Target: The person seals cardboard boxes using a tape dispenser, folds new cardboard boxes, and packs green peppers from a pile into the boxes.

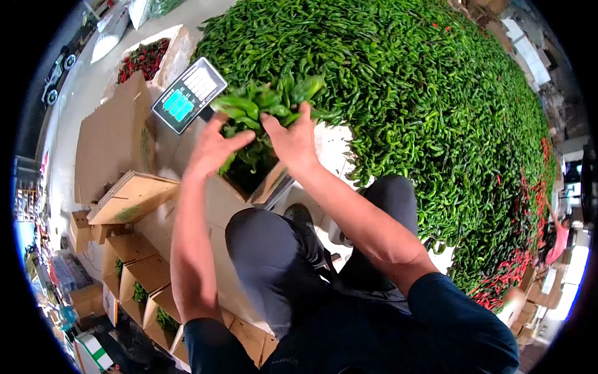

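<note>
Green peppers are bunched above an open cardboard box that stands in front of my knees. My left hand is at the left side of the bunch, thumb and fingers spread apart. On the right side, my right hand touches the peppers with its fingers apart. More green peppers show inside the box, below my hands. A scale display with a lit screen stands just beyond my left hand.
A huge heap of green peppers fills the right side, with red ones at its edge. Cardboard boxes stand at the left, several holding greens. A white-lined box of red peppers sits at the upper left.
</note>
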A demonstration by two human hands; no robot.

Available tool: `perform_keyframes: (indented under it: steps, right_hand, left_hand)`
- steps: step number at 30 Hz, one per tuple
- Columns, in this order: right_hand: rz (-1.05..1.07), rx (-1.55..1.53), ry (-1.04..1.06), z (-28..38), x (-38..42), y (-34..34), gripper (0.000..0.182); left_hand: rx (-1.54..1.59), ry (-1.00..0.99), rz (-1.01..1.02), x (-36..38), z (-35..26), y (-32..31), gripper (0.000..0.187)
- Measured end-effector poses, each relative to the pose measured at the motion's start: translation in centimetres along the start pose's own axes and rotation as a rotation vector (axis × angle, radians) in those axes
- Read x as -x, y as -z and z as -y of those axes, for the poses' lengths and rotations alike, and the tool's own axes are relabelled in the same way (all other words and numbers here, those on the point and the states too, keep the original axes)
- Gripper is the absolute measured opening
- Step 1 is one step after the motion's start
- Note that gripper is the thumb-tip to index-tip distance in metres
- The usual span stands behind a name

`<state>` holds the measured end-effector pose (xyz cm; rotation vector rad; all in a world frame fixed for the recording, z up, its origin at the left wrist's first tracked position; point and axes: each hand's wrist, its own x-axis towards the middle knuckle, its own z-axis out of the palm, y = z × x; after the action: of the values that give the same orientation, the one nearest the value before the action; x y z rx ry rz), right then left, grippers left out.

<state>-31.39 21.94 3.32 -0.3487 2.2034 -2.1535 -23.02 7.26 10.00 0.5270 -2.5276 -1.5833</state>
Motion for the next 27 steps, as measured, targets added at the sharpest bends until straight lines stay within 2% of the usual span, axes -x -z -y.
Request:
perform_keyframes:
  steps: [2,3,4,5,7,8,10,11,14,17,18,21,22,23,25,27]
  right_hand:
    - [0.193,-0.173,-0.127,-2.1,0.1,0.3,0.074]
    - [0.261,-0.080,-0.301,-1.5,-0.7,0.7,0.076]
    - [0.344,0.022,-0.469,-0.9,-1.5,1.0,0.078]
    - [0.432,0.004,-0.699,1.9,-2.3,1.4,0.079]
    - [0.403,0.028,-0.647,1.7,-3.5,1.4,0.069]
    - [0.415,0.044,-0.680,1.7,-4.3,1.3,0.065]
    - [0.508,0.032,-0.737,2.9,-5.4,1.6,0.057]
    - [0.549,0.022,-0.732,3.0,-6.0,1.6,0.055]
    - [0.638,0.021,-0.738,3.1,-7.8,1.0,0.046]
    - [0.754,0.066,-0.590,3.5,-8.7,0.4,0.042]
    - [0.852,0.090,-0.509,3.2,-9.1,0.3,0.042]
    - [1.163,0.199,-0.443,3.7,-9.9,0.6,0.042]
    - [1.181,0.285,-0.393,4.0,-10.1,0.9,0.042]
    - [1.104,0.384,-0.216,3.1,-10.5,1.2,0.037]
    - [0.951,0.648,-0.136,5.1,-11.8,2.9,0.035]
    - [0.874,0.469,-0.015,3.1,-14.1,6.3,0.033]
  left_hand:
    - [-0.139,0.056,0.094,0.7,4.3,-0.1,0.065]
    - [-0.178,0.062,0.141,1.1,6.1,-0.3,0.067]
    - [-0.200,0.001,0.101,1.0,9.0,-0.8,0.062]
    - [-0.270,0.061,0.104,1.1,8.5,-0.7,0.058]
    - [-0.411,0.180,0.110,1.2,6.2,-0.4,0.050]
    - [-0.362,0.169,0.058,0.7,7.5,-0.6,0.038]
    - [-0.042,0.204,-0.059,0.2,7.7,-0.6,0.034]
    - [0.115,0.221,-0.117,0.1,7.6,-0.7,0.032]
    - [0.132,0.138,-0.278,0.7,6.3,-0.3,0.031]
    - [0.113,0.091,-0.415,2.8,6.4,-0.4,0.030]
    - [0.101,0.079,-0.457,3.7,6.4,-0.6,0.029]
    - [0.171,0.054,-0.578,6.8,7.1,-1.8,0.027]
    - [0.170,0.059,-0.608,7.9,7.4,-2.3,0.026]
    - [0.171,0.066,-0.635,9.0,7.6,-2.8,0.026]
    - [0.130,0.113,-0.691,10.9,7.1,-3.8,0.025]
    - [0.095,0.125,-0.711,12.6,6.4,-4.4,0.024]
